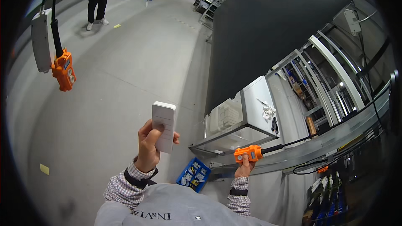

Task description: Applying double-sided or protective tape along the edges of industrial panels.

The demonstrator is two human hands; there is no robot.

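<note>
My left hand (147, 147) is wrapped round a flat white remote control (167, 119), held upright in front of me. The thumb lies across its face, and fingertips show at its far edge. To the right, my right hand (244, 169) grips an orange pendant control (253, 153) with round buttons. A finger rests by those buttons, and a black cable (284, 145) runs from the pendant's end to the right.
Another orange pendant (64, 72) hangs at left beside a grey box (41, 42). A large dark panel (272, 29) stands tilted over a white-topped cart (257, 104). A blue bin (195, 175) of small parts sits on the floor. A person (98, 2) stands far left.
</note>
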